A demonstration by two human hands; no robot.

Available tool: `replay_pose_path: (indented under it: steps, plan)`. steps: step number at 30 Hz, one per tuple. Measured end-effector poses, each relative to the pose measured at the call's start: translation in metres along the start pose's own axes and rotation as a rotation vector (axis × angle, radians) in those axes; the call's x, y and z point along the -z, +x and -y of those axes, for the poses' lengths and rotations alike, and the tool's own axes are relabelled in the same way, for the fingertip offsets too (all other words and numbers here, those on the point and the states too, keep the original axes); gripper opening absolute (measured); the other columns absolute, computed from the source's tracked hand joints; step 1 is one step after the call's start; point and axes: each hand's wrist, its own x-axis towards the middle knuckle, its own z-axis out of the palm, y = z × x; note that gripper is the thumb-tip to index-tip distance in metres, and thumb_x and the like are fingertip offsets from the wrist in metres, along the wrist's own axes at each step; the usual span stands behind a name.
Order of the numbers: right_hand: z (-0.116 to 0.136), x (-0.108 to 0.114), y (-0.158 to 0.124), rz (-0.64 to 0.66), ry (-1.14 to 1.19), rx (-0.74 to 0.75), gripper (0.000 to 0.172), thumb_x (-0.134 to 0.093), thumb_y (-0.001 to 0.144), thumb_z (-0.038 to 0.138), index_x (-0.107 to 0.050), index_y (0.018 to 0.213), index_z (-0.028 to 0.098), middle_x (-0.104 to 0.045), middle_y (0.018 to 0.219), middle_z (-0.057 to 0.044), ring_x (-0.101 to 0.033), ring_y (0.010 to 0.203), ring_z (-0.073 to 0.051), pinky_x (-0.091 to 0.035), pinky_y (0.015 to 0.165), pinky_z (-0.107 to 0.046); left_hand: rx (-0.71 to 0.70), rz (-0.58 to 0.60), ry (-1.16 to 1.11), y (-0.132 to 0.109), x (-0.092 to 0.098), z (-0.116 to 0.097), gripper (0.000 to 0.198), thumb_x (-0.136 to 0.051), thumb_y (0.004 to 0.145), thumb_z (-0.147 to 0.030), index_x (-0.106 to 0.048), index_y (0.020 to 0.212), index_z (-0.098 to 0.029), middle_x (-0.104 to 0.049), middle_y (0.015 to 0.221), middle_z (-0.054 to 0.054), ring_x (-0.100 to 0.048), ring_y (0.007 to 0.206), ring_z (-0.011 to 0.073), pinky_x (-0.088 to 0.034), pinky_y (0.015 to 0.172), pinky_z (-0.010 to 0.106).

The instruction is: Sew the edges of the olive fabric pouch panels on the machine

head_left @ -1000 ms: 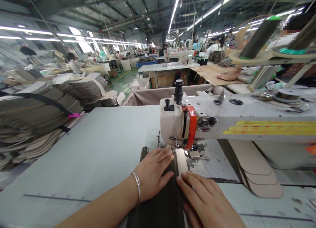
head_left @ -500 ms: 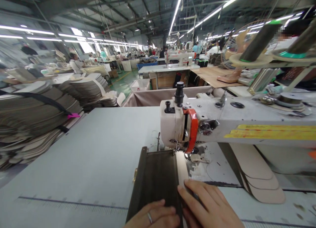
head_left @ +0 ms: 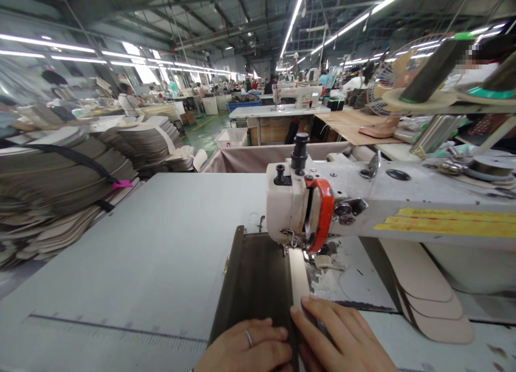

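A long dark panel (head_left: 252,280) with a beige strip (head_left: 299,278) along its right edge lies on the grey table (head_left: 141,264), its far end under the head of the white sewing machine (head_left: 306,208). My left hand (head_left: 245,350), with a ring on one finger, lies flat on the near end of the dark panel with its fingers stretched out. My right hand (head_left: 342,342) rests beside it, fingers flat on the beige strip and the seam. The two hands almost touch at the seam. The needle area is partly hidden behind the orange guard (head_left: 323,213).
Tall stacks of flat cut pieces (head_left: 60,189) stand at the table's left edge. Several beige cut pieces (head_left: 427,294) lie under the machine arm at the right. A fan (head_left: 389,81) and thread cones (head_left: 433,71) stand behind. Other machines and people work further back.
The dark panel has moved away from me under the machine head. My left hand has drawn back from near the needle to the panel's near end; my right hand stays on the seam.
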Motion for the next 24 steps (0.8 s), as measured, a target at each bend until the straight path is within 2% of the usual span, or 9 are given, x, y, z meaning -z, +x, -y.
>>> replay_pose_path:
  steps: [4, 8, 16, 20, 24]
  plan:
    - [-0.002, -0.001, -0.003, 0.049, -0.024, 0.034, 0.033, -0.039, 0.099, 0.03, -0.06, 0.124, 0.026, -0.065, 0.115, -0.003, -0.062, 0.1, -0.017, -0.05, 0.08, -0.029, -0.02, -0.139, 0.052, 0.007, -0.013, 0.003, 0.018, -0.05, 0.097, -0.021, -0.067, 0.092, -0.023, -0.072, 0.096, -0.002, -0.066, 0.097, 0.0108, -0.05, 0.1, 0.024]
    - [-0.005, -0.001, -0.005, 0.068, -0.023, 0.06, 0.032, -0.046, 0.096, 0.03, -0.059, 0.125, 0.025, -0.065, 0.114, -0.005, -0.062, 0.099, -0.018, -0.05, 0.079, -0.028, 0.027, -0.18, 0.105, 0.014, -0.013, 0.004, 0.016, -0.051, 0.094, -0.015, -0.065, 0.088, -0.019, -0.072, 0.094, -0.003, -0.066, 0.095, 0.0117, -0.051, 0.099, 0.026]
    - [-0.006, -0.002, -0.004, 0.048, -0.001, 0.056, 0.032, -0.048, 0.094, 0.026, -0.059, 0.124, 0.027, -0.066, 0.11, -0.005, -0.062, 0.097, -0.018, -0.051, 0.078, -0.028, 0.019, -0.039, 0.124, 0.021, -0.005, 0.017, 0.022, -0.041, 0.098, -0.018, -0.062, 0.103, -0.016, -0.068, 0.104, 0.005, -0.06, 0.107, 0.0153, -0.05, 0.099, 0.03]
    - [-0.006, -0.003, -0.006, 0.07, -0.015, 0.049, 0.032, -0.045, 0.095, 0.027, -0.058, 0.125, 0.027, -0.065, 0.111, -0.005, -0.062, 0.096, -0.018, -0.051, 0.077, -0.029, 0.015, -0.013, 0.121, 0.026, -0.005, 0.025, 0.024, -0.038, 0.099, -0.017, -0.061, 0.102, -0.014, -0.066, 0.108, 0.006, -0.058, 0.111, 0.0158, -0.045, 0.105, 0.03]
    - [-0.003, -0.004, -0.005, 0.087, -0.034, 0.023, 0.034, -0.038, 0.098, 0.026, -0.059, 0.125, 0.025, -0.063, 0.116, -0.005, -0.06, 0.099, -0.019, -0.05, 0.078, -0.031, 0.023, -0.035, 0.127, 0.036, 0.0, 0.03, 0.026, -0.035, 0.099, -0.014, -0.061, 0.099, -0.014, -0.067, 0.105, 0.005, -0.058, 0.11, 0.0157, -0.047, 0.101, 0.029]
